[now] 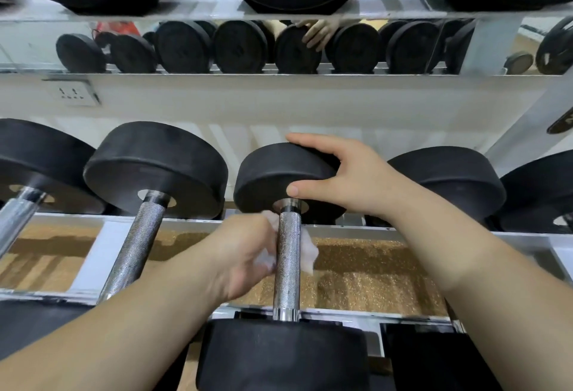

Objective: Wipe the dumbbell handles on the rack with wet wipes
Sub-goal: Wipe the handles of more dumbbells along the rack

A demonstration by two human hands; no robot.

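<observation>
1. My left hand (245, 254) is clenched on a white wipe (305, 252), which wraps the far part of a knurled handle (287, 269) from underneath; wipe shows on both sides of the bar.
2. My right hand (344, 179) grasps the far head (279, 179) of the same dumbbell: thumb on its near face just above the bar collar, fingers over its top edge.
3. The dumbbell spans the rack (198, 223) from front rail to back rail, near the middle of the shelf. Its near head (279, 356) sits at the front edge.
4. A second dumbbell (148, 186) lies just to the left, its handle bare. More black heads flank it at the shelf's left and right ends.
5. A mirror (31, 49) behind the rack reflects a row of heads.
</observation>
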